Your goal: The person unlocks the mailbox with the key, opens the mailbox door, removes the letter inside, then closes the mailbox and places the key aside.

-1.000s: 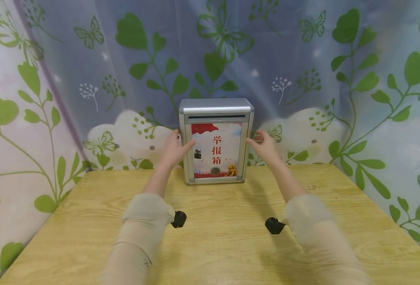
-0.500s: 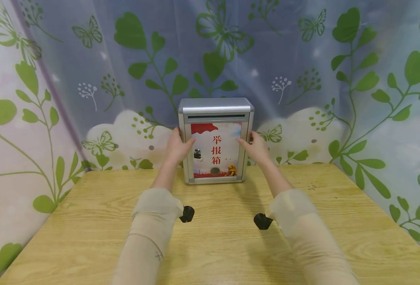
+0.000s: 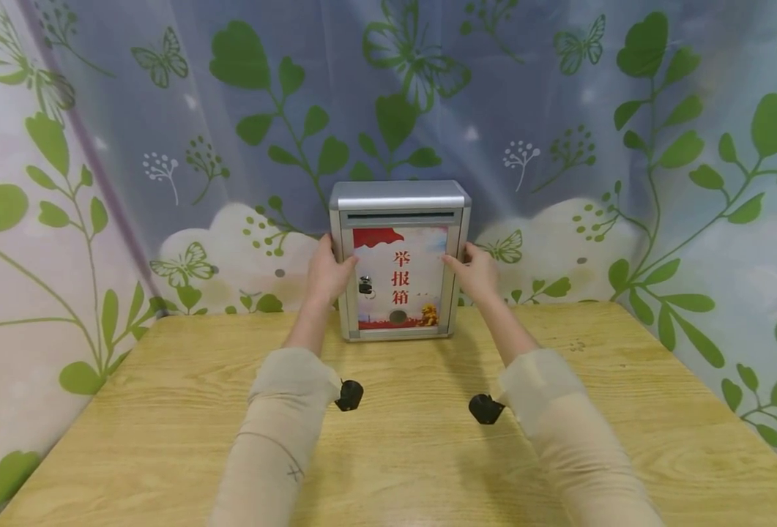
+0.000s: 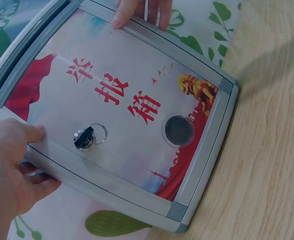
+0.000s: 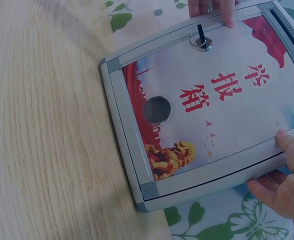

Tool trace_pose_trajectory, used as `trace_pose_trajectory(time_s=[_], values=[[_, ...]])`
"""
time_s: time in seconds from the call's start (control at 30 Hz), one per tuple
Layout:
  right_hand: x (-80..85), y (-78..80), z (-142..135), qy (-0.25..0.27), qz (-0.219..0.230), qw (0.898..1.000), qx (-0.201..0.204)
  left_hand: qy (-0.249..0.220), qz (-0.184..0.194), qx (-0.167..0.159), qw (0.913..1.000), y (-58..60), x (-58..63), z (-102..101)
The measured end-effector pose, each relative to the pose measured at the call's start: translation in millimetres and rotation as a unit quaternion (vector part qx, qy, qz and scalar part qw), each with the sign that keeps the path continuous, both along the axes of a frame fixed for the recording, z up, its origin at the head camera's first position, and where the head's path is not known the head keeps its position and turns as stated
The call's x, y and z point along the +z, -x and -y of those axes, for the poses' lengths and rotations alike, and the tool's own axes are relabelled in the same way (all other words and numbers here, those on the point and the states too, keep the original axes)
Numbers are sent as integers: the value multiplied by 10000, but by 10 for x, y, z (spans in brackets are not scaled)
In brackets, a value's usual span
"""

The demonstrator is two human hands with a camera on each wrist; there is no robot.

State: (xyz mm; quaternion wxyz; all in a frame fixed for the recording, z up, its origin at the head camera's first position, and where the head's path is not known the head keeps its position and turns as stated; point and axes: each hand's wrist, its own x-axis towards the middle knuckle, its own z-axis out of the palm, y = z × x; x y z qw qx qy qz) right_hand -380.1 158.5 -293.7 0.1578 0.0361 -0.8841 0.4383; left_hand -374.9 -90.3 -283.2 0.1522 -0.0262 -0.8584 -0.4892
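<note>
A silver metal drop box with a slot near its top and red characters on its front panel stands upright at the back of the table. My left hand grips its left side, thumb on the front frame and fingers round the side. On the opposite side my right hand holds it the same way, its thumb at the panel's edge. A key with a ring sits in the lock on the left of the door. The round window is low on the panel. The box's back is hidden.
The wood-grain table stretches in front of the box. Directly behind stands a curtain printed with leaves and butterflies, which also closes off both sides. Black wrist cameras jut inward from the sleeves.
My right hand has moved left from beside the box onto its right side and grips it. My left hand has settled closer against the left side. The box stays in place.
</note>
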Motion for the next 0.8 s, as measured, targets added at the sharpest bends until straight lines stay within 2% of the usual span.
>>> trace_pose_trajectory(time_s=[0.4, 0.57, 0.8], values=[[-30, -52, -15, -172, -236, 9996, -69, 16, -63, 76, 10000, -60, 0, 0], [-22, -97, -32, -81, -283, 9996, -2, 34, -102, 47, 9999, -83, 3, -2], [12, -170, -82, -280, -337, 9990, -2, 62, -155, -5, 9999, -112, -8, -9]])
